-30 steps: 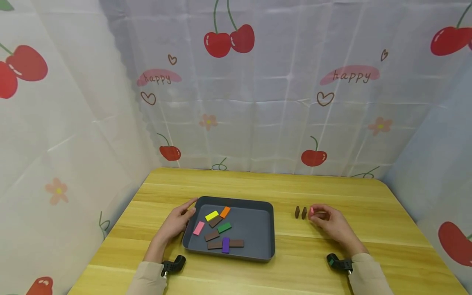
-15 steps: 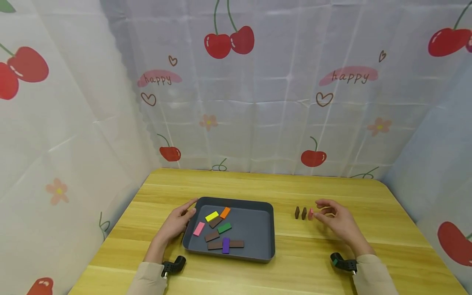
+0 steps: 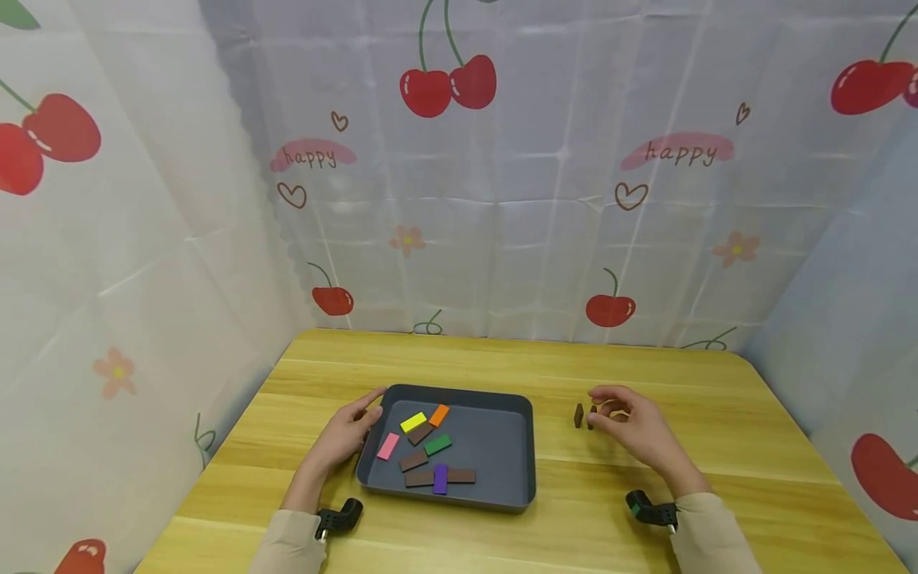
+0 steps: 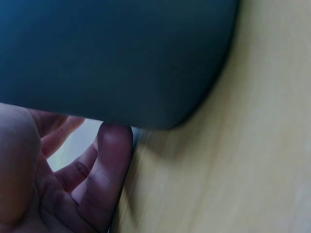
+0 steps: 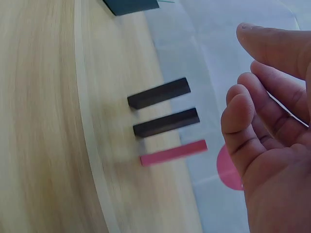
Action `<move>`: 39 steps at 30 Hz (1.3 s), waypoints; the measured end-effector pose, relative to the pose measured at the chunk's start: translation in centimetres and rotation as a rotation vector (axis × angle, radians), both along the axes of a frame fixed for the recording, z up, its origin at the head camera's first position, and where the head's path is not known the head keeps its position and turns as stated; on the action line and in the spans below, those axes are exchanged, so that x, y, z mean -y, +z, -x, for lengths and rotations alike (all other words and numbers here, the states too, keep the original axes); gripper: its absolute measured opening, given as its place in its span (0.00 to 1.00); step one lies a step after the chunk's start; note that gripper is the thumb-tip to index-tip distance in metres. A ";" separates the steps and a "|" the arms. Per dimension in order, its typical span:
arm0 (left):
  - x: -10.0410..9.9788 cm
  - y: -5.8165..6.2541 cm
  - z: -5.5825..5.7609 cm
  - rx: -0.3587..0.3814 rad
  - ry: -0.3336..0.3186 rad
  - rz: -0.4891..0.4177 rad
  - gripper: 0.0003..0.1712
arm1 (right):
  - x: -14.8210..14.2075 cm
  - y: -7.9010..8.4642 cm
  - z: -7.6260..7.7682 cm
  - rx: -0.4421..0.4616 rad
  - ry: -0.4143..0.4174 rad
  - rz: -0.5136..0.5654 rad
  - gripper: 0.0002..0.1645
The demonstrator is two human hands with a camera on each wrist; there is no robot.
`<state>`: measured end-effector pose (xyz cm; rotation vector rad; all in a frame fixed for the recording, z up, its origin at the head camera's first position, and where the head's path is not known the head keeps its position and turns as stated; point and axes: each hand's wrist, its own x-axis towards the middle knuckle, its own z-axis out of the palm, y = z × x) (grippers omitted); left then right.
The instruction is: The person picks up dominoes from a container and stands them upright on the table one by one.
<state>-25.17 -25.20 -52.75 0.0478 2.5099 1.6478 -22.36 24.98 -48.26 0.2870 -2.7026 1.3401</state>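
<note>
My left hand point(image 3: 340, 438) rests against the left wall of a dark grey tray point(image 3: 495, 442); in the left wrist view its fingertips point(image 4: 115, 138) meet the tray's outer side. To the tray's right, two dark brown dominoes point(image 3: 578, 415) and a pink domino point(image 5: 174, 153) stand on end in a short row. My right hand point(image 3: 638, 422) hovers beside this row, fingers loosely bent and holding nothing. From the head it covers the pink piece and overlaps the nearer brown one. The right wrist view shows a gap between the fingers and all three.
Inside the tray lie several flat dominoes: a yellow one point(image 3: 413, 422), an orange one point(image 3: 440, 415), a green one point(image 3: 438, 445), a pink one, several brown ones and a purple one point(image 3: 441, 479) across brown. A cherry-print curtain point(image 3: 488, 239) hangs behind the wooden table point(image 3: 559, 526).
My right hand let go of the standing pink domino and drew back right, then moved left again over the row. The left hand stayed at the tray.
</note>
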 end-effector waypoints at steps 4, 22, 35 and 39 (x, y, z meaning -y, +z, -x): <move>0.0 -0.1 0.1 0.008 -0.002 0.001 0.27 | 0.7 -0.1 0.1 -0.001 0.024 -0.003 0.25; 0.1 -0.2 0.2 -0.009 -0.012 0.004 0.26 | 5.9 0.8 1.2 -0.003 0.164 0.068 0.23; 0.0 0.0 0.2 -0.019 -0.008 0.016 0.27 | 9.7 1.9 1.9 -0.008 0.265 0.051 0.22; 0.0 0.0 0.1 -0.013 -0.003 0.018 0.26 | 10.7 2.0 2.1 -0.013 0.301 0.042 0.22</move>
